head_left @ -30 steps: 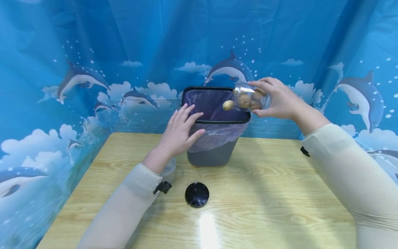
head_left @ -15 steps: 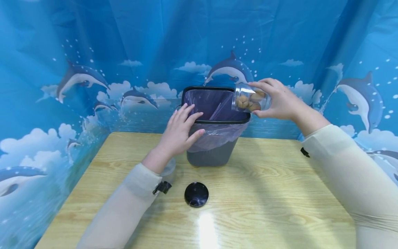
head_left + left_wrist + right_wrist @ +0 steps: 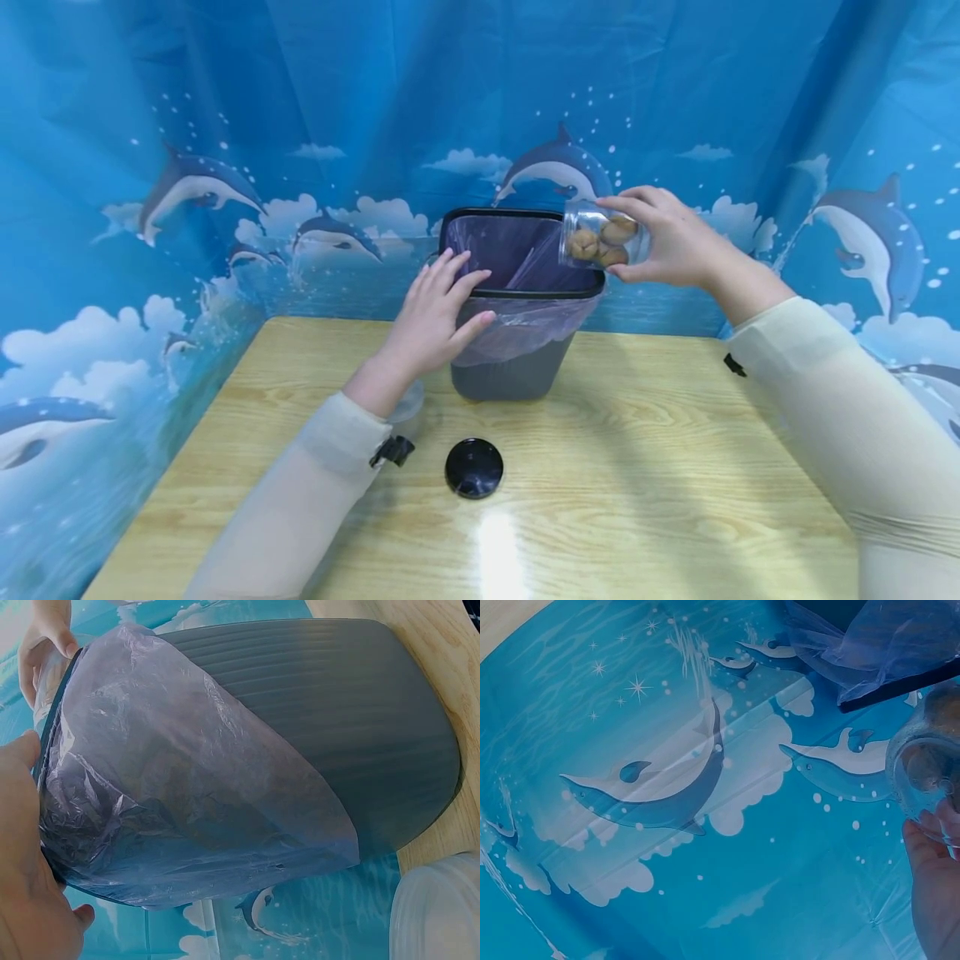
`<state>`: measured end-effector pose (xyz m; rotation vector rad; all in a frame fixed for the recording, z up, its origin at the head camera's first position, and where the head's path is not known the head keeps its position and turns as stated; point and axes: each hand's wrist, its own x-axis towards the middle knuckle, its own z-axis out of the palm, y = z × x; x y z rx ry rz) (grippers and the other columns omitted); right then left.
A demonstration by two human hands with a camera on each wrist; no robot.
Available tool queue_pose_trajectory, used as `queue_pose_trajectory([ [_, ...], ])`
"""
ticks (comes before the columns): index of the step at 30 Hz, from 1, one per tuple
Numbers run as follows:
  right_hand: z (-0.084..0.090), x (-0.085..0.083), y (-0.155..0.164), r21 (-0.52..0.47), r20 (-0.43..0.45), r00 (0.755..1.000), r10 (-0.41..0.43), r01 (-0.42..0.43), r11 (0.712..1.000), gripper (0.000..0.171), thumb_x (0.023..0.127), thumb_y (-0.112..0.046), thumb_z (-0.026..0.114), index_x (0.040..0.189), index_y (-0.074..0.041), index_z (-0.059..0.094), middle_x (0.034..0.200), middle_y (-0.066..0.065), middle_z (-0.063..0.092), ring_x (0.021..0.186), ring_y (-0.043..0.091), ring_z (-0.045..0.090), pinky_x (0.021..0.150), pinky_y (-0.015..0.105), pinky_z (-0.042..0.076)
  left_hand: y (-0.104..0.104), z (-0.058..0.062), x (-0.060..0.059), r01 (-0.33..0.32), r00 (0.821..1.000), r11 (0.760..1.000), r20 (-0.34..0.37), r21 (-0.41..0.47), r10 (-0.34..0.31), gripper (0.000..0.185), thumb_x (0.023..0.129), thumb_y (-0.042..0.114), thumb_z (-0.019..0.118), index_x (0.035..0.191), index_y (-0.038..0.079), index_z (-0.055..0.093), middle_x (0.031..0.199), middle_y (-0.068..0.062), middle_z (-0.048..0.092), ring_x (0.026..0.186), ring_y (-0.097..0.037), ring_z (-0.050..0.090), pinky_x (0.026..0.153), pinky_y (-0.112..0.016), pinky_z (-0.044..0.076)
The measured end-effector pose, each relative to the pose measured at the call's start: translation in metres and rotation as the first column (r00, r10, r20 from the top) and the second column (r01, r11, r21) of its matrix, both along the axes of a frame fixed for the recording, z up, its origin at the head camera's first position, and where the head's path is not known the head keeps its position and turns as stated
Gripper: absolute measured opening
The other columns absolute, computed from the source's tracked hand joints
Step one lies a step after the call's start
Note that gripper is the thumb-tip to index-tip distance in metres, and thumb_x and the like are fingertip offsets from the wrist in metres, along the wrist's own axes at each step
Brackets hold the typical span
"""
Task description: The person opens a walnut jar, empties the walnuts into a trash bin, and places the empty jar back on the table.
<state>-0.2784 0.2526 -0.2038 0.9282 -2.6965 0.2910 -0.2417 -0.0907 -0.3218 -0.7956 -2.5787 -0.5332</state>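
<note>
From the head view, the right hand grips a clear plastic jar of brown nuts, tipped sideways over the right rim of a grey bin. The left hand, fingers straight, rests on the bin's left rim. A round black lid lies on the wooden table.

The left wrist view alone shows the bin's ribbed wall and crinkled translucent liner.

The right wrist view adds the jar's rounded base against the dolphin-print backdrop.

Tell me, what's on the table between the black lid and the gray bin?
Nothing: in the head view, only bare wooden table lies between the black lid and the gray bin.
</note>
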Motion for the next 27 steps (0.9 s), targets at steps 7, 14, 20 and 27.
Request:
queue_pose_trajectory([
  [7,0.000,-0.003,-0.003,0.031,-0.001,1.000,0.026,-0.026,0.999,0.088,0.079,-0.018,0.085,0.154,-0.022,0.040,0.148,0.019,0.039,0.133,0.044,0.036,0.098,0.064,0.038,-0.001,-0.001,0.000,-0.005,1.000,1.000,0.001,-0.003,0.005,0.063,0.102,0.059,0.043,0.155,0.025,0.037,0.166,-0.006,0.016,0.154,-0.024,-0.001,0.122,-0.049,0.000],
  [14,0.002,-0.002,-0.005,0.048,0.003,0.999,0.039,-0.039,0.998,0.088,0.078,-0.016,0.086,0.154,-0.021,0.041,0.148,0.019,0.038,0.133,0.044,0.035,0.099,0.064,0.037,-0.001,-0.002,-0.001,-0.002,1.000,1.000,-0.011,0.000,0.002,0.063,0.102,0.059,0.042,0.154,0.025,0.037,0.166,-0.007,0.017,0.154,-0.026,0.002,0.122,-0.051,0.003],
  [20,0.006,-0.001,-0.009,0.083,-0.022,0.998,0.062,-0.060,0.995,0.088,0.077,-0.010,0.086,0.152,-0.020,0.043,0.148,0.020,0.038,0.133,0.044,0.035,0.098,0.064,0.038,-0.001,-0.001,-0.001,0.002,1.000,1.000,-0.005,0.006,-0.002,0.063,0.102,0.059,0.042,0.154,0.025,0.037,0.166,-0.006,0.016,0.154,-0.024,0.000,0.122,-0.049,0.001],
  [27,0.006,0.000,-0.012,0.101,-0.022,0.998,0.065,-0.063,0.993,0.087,0.076,-0.008,0.086,0.151,-0.018,0.045,0.148,0.023,0.037,0.134,0.046,0.033,0.098,0.066,0.038,-0.002,0.000,-0.001,0.001,1.000,1.000,0.009,-0.003,-0.001,0.063,0.102,0.059,0.042,0.155,0.026,0.035,0.167,-0.005,0.015,0.154,-0.023,-0.001,0.122,-0.049,0.001],
])
